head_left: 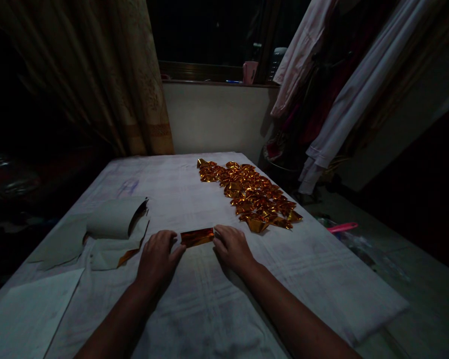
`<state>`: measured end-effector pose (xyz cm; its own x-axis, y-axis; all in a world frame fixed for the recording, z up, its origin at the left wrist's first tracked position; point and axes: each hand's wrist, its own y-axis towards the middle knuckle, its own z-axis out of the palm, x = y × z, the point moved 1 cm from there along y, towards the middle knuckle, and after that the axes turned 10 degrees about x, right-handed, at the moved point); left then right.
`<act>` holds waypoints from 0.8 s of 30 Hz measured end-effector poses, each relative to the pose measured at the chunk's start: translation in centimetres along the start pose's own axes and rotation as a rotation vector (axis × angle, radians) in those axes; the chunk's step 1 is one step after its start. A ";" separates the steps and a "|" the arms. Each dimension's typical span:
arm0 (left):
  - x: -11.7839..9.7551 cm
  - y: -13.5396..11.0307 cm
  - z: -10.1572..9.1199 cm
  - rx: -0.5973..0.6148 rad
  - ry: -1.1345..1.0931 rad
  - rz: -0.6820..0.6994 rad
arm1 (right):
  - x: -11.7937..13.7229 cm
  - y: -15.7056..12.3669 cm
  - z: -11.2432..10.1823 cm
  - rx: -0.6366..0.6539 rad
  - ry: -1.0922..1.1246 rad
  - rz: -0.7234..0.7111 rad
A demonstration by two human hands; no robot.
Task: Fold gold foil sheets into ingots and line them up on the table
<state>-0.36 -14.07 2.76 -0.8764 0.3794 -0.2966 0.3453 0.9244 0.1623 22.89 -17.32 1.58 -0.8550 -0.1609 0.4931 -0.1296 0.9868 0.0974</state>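
A narrow, flat strip of shiny gold foil paper (197, 238) lies crosswise between my hands, just above the white cloth. My left hand (157, 255) is at its left end, thumb and fingers closed about the edge. At the other end, the fingers of my right hand (232, 245) pinch the strip, hiding its corner. Beyond my right hand spreads a heap of folded gold foil pieces (247, 192), bunched along the right side of the table.
Grey-backed sheets (114, 219), one curled over, lie on the cloth-covered table (194, 309) at left, near a white sheet (33, 309). Clothes (333, 119) hang at right, a curtain (134, 89) at left. A pink cup (250, 73) stands on the sill.
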 end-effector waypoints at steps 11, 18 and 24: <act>0.2 0.8 1.5 0.008 -0.145 0.019 | -0.9 2.4 0.6 -0.031 0.138 -0.046; 0.5 1.3 1.3 -0.030 -0.537 -0.044 | -1.4 2.3 0.5 -0.090 0.364 -0.094; -1.3 0.6 0.8 0.015 -1.002 -0.238 | -0.8 1.9 0.4 -0.083 0.649 -0.060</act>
<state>1.24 -14.01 2.44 -0.2422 0.0387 -0.9694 0.2096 0.9777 -0.0133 23.16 -15.29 1.03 -0.3679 -0.2198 0.9035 -0.1060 0.9752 0.1941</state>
